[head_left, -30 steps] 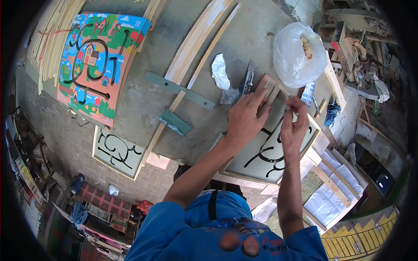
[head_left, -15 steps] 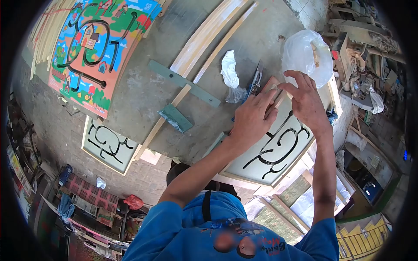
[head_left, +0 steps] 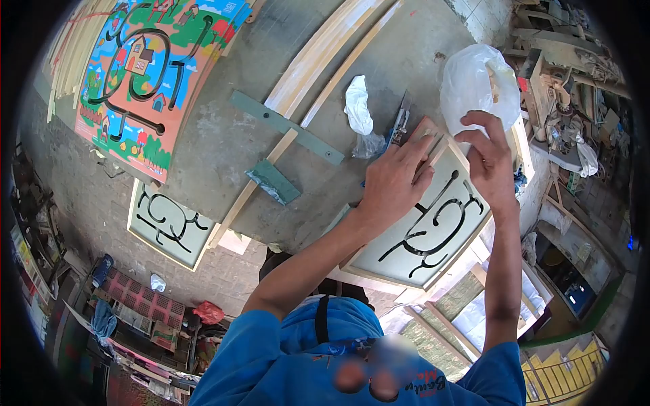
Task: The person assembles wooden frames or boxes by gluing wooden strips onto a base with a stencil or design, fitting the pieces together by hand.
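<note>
A white panel (head_left: pixel 443 220) with black curving lines and a light wooden edge slants below my hands. My left hand (head_left: pixel 395 179) is closed on a narrow wooden strip (head_left: pixel 439 145) at the panel's upper corner, thumb on one side and fingers on the other. To the right of that corner my right hand (head_left: pixel 492 166) is raised, its fingers bent and apart, and I see nothing in them. Just behind its fingertips lies a translucent plastic bag (head_left: pixel 474 84) with pale contents. A blue and metal tool (head_left: pixel 398 128) rests left of the strip.
Crumpled white material (head_left: pixel 357 107) lies on the grey tabletop (head_left: pixel 223 139). Long wooden strips (head_left: pixel 318 64) and a green bar (head_left: pixel 315 145) are further left. A colourful printed board (head_left: pixel 145 88) is at far left, with a second white panel (head_left: pixel 169 227) below the table edge.
My right hand has let go of the wooden strip and shifted right, away from the corner. My left hand has stayed nearly in place on the strip.
</note>
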Action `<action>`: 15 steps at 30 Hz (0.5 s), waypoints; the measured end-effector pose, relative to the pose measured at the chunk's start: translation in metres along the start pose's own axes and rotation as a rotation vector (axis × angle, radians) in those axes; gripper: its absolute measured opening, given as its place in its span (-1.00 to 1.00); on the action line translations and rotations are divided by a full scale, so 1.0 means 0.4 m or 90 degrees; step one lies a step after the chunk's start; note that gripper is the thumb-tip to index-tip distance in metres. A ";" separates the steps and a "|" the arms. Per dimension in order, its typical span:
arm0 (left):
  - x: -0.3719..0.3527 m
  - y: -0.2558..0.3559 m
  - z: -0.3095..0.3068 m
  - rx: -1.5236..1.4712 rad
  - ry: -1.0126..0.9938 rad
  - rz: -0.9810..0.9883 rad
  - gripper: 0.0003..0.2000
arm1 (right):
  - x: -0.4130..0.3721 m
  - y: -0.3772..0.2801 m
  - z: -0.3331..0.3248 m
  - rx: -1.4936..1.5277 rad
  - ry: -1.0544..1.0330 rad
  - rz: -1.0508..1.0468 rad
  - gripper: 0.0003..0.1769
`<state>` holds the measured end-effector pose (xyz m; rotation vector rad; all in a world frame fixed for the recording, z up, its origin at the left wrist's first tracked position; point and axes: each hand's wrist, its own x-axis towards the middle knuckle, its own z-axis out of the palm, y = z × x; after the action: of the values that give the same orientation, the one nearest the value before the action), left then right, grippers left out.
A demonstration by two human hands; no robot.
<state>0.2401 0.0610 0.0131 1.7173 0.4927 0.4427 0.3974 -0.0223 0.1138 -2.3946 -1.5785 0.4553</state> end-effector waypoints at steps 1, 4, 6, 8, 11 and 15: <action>-0.001 -0.001 0.001 -0.007 0.001 -0.002 -0.51 | -0.010 -0.002 -0.001 0.043 0.044 0.058 -0.56; -0.002 0.000 0.003 -0.011 -0.006 -0.010 -0.51 | -0.034 -0.003 0.000 0.078 0.102 0.135 -0.56; -0.004 0.001 0.001 -0.009 -0.016 -0.017 -0.51 | -0.057 -0.011 0.004 0.070 0.114 0.157 -0.56; -0.003 0.002 -0.002 -0.023 -0.012 -0.036 -0.52 | -0.094 -0.034 0.006 0.099 0.180 0.211 -0.58; -0.008 -0.002 -0.027 -0.012 0.006 -0.007 -0.55 | -0.185 -0.057 0.021 0.080 0.322 0.206 -0.61; -0.043 0.035 -0.093 -0.055 0.003 -0.045 -0.68 | -0.391 -0.157 0.075 0.409 0.414 0.416 -0.68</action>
<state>0.2068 0.0795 0.0334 1.6111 0.5286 0.4110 0.2747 -0.1412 0.1287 -2.1393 -0.2916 0.1970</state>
